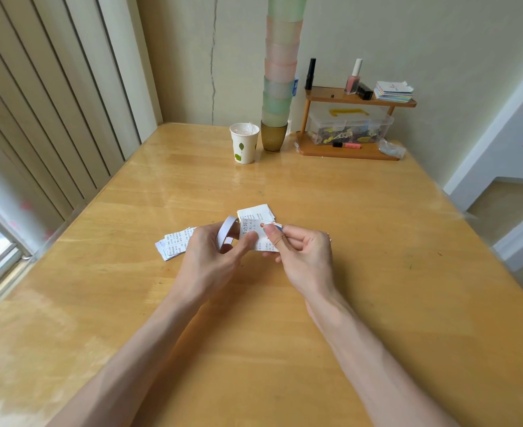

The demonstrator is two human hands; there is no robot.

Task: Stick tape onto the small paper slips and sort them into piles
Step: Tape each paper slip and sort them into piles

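**Head view.**

1. Position. The slip [254,234] is held just above the middle of the table [377,272], between both hands. One pile of slips [174,243] lies on the table just left of the hands, toward the left edge. A second pile [258,212] lies just beyond them, toward the far edge.

2. Grip state. The left grip [211,254] is clenched round the tape [226,234], a white roll held upright, with the thumb pressed against the slip's left part. The right grip [303,257] pinches the slip's right edge between thumb and forefinger. Whether a free tape end is also caught in that pinch cannot be told.

3. Handling (judgement). The slip is thin paper: very light, limp, easily creased or torn, and liable to slide on the glossy table. Take hold at an edge or corner with a fingertip pinch, and support the opposite edge while tape is applied. The tape roll is light and stiff; hold it by the ring. Tape will probably cling to fingers and to neighbouring slips.

4. Appearance. The slip is small, white and rectangular, printed with dense dark characters. A larger line of characters runs along its left side, and a small coloured mark shows near its right edge.
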